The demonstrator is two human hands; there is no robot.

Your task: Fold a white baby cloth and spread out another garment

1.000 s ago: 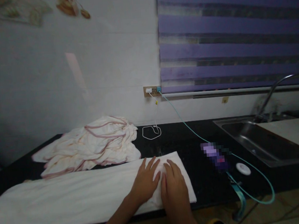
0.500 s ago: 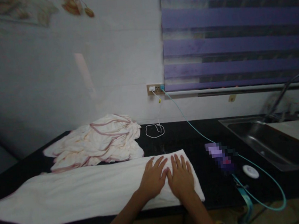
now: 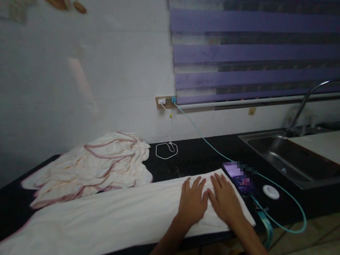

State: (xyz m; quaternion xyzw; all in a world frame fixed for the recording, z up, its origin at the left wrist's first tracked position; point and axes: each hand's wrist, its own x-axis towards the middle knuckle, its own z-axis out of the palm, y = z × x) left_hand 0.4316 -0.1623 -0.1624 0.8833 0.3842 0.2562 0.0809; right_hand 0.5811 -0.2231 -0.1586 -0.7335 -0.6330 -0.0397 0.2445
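Phone [image 3: 239, 177] just beside flattened cloth [image 3: 106, 220].

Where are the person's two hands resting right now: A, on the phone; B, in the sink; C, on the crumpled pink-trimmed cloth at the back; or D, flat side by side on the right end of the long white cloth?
D: the left hand and right hand lie flat, side by side, on the right end of the long white cloth.

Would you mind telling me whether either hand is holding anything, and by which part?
Nothing is gripped: the left hand and right hand lie flat, palms down, on the right end of the white cloth.
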